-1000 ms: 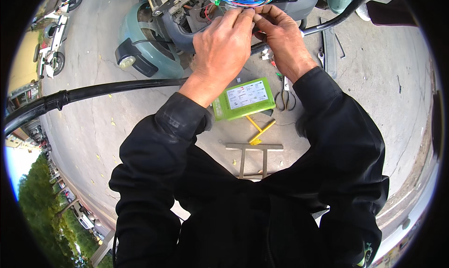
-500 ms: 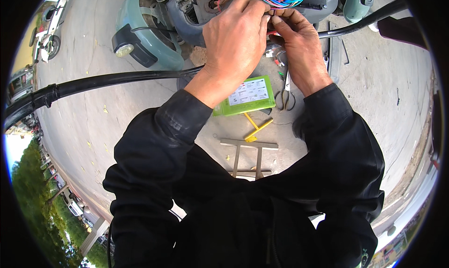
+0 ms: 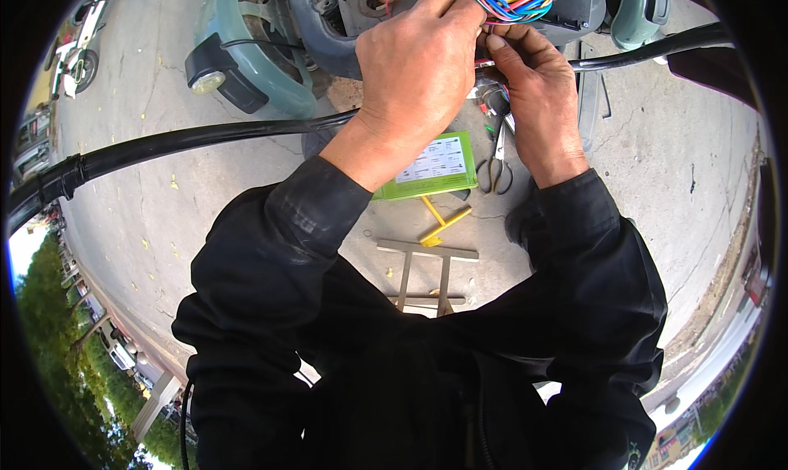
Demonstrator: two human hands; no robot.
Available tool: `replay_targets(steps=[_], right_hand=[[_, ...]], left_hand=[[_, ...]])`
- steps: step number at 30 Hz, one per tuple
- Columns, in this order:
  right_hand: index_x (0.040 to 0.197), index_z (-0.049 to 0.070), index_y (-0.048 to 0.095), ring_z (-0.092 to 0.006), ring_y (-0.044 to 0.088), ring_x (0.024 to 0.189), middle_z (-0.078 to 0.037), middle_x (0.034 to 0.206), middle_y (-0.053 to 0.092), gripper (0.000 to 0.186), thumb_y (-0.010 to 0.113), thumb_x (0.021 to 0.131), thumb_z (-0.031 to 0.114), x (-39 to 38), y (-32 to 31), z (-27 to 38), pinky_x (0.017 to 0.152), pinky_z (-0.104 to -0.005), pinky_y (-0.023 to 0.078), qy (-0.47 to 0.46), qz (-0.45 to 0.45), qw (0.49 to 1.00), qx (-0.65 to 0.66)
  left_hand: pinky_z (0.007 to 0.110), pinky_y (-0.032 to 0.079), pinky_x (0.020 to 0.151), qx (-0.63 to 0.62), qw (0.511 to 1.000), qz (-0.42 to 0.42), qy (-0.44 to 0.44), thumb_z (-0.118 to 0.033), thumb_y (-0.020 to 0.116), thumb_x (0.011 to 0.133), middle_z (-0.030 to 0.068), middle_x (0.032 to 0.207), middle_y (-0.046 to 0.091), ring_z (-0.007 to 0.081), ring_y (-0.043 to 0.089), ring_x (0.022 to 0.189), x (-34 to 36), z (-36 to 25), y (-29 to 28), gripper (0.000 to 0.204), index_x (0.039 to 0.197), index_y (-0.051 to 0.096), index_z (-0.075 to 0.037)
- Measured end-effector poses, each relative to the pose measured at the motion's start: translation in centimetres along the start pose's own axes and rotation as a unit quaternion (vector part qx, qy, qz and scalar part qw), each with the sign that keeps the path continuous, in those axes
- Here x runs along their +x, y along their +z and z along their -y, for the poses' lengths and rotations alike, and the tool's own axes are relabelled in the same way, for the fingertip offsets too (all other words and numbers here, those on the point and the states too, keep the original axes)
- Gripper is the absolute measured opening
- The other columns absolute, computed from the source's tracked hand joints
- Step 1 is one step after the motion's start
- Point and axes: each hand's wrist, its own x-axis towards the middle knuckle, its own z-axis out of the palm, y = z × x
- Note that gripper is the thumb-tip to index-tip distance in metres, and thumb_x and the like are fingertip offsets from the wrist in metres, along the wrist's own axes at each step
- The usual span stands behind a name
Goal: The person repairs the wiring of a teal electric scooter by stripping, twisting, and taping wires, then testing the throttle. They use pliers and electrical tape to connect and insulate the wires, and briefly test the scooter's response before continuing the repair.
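My left hand (image 3: 414, 68), back upward, has its fingers curled at the bundle of coloured wires (image 3: 517, 4) on the partly dismantled scooter (image 3: 324, 43); what it holds is hidden behind the fingers. My right hand (image 3: 542, 100) is pinched on thin wires just below that bundle, close to the left hand's fingertips. A small red piece shows between the hands, too small to name. A black handlebar tube (image 3: 624, 55) runs behind my right hand.
A green case (image 3: 427, 174), scissors (image 3: 497, 166), a yellow T-handle tool (image 3: 443, 224) and a metal stool frame (image 3: 427, 248) lie below. A long black tube (image 3: 189, 137) crosses the left. Pale teal panels (image 3: 258, 68) flank the scooter; another scooter (image 3: 78, 55) stands far left.
Both hands have shifted rightward in the picture, still together at the wires, and the right hand sits lower. The scooter and ground items have shifted as the view moved.
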Motion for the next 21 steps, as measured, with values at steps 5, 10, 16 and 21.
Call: replay_targets(steps=[5,10,16,21], right_hand=[[0.104,0.0,0.071,-0.0064,0.059,0.079,0.0,0.094,0.071,0.011,0.065,0.097,0.006,-0.2,0.1,0.1,0.072,-0.0223,0.048,0.027,-0.002,1.0,0.01],[0.11,0.0,0.069,-0.0103,0.064,0.082,-0.005,0.096,0.072,0.014,0.065,0.098,0.008,-0.1,0.4,0.2,0.076,-0.0255,0.052,0.063,0.002,0.997,0.04],[0.101,0.002,0.072,-0.0067,0.056,0.076,0.0,0.089,0.069,0.01,0.065,0.096,0.007,0.0,0.5,0.4,0.07,-0.024,0.047,0.064,-0.005,0.996,0.068],[0.103,0.0,0.072,-0.0076,0.058,0.079,-0.001,0.09,0.07,0.012,0.063,0.097,0.005,0.0,0.3,0.2,0.074,-0.0245,0.048,0.041,-0.002,0.998,0.044]], left_hand=[[0.042,0.054,0.059,-0.007,0.999,0.042,-0.015,-0.008,0.069,0.084,0.0071,0.09,0.066,0.0317,0.069,0.073,0.0,0.0,-0.3,0.011,0.094,0.067,-0.007],[0.041,0.055,0.066,-0.058,0.994,0.07,-0.053,-0.008,0.07,0.089,0.0098,0.094,0.068,0.033,0.069,0.078,0.3,-0.1,-0.9,0.011,0.099,0.069,-0.005],[0.035,0.055,0.069,-0.132,0.983,0.088,-0.097,-0.006,0.072,0.088,0.011,0.091,0.072,0.0249,0.071,0.076,0.3,-0.1,-0.9,0.014,0.102,0.072,-0.004],[0.036,0.055,0.071,-0.114,0.99,0.05,-0.063,-0.008,0.072,0.088,0.0115,0.097,0.071,0.0261,0.071,0.076,-0.1,-0.4,-1.0,0.017,0.105,0.073,-0.006]])
